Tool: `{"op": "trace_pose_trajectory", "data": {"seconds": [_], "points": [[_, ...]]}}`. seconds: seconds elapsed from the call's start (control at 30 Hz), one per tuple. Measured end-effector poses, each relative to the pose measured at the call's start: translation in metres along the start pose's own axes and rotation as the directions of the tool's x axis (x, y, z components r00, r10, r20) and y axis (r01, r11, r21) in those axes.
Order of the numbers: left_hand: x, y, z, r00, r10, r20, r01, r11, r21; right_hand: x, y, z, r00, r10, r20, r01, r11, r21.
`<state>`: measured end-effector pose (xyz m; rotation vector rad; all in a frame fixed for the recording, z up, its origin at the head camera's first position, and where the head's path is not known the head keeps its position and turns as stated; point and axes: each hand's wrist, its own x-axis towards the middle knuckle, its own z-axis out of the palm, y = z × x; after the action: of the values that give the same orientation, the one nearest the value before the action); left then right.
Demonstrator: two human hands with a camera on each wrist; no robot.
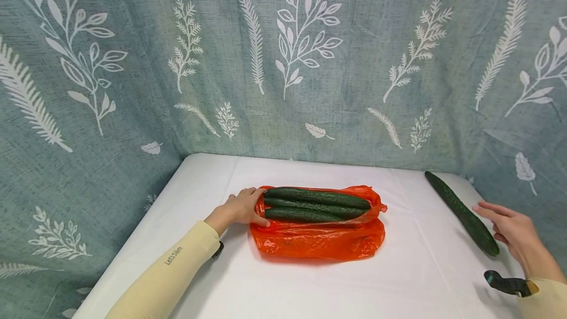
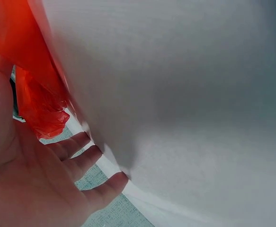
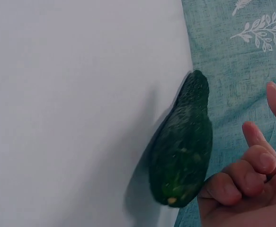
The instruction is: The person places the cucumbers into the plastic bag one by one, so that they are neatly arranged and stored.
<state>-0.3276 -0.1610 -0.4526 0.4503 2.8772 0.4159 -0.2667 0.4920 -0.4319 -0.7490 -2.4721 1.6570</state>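
Three dark green cucumbers (image 1: 316,205) lie side by side, lengthwise, in a thin red plastic bag (image 1: 319,245). My left hand (image 1: 243,206) grips the bag's left end, its thumb at the front and fingers toward the back. In the left wrist view, several fingertips (image 2: 116,182) rest on the white surface beside the red plastic. At the right, a single cucumber (image 1: 460,213) lies slantwise. My right hand (image 1: 511,228) is just to its right, holding nothing. The right wrist view shows bent fingers (image 3: 246,177) close beside the cucumber's thick near end.
A white-covered table (image 1: 425,279) bears everything, its right edge running close by the lone cucumber. Behind and to the left hangs a green-grey curtain (image 1: 283,127) with white leaf prints. A dark strap piece (image 1: 505,283) sticks out from the right wrist.
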Motion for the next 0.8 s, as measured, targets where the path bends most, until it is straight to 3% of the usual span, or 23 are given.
{"op": "trace_pose_trajectory", "data": {"seconds": [0.2, 0.37, 0.8], "points": [[0.000, 0.000, 0.000, 1.000, 0.002, 0.001, -0.002, 1.000, 0.016, 0.003, 0.014, -0.003, 0.994, 0.078, -0.077, -0.081, 0.996, -0.048], [0.000, -0.001, 0.000, 1.000, -0.002, 0.002, 0.001, 1.000, 0.009, 0.013, 0.029, -0.004, 0.985, 0.155, -0.078, -0.161, 0.984, -0.079], [-0.002, 0.001, 0.000, 1.000, -0.002, 0.003, 0.002, 1.000, -0.001, 0.020, 0.046, 0.004, 0.980, 0.177, -0.092, -0.191, 0.968, -0.165]]}}
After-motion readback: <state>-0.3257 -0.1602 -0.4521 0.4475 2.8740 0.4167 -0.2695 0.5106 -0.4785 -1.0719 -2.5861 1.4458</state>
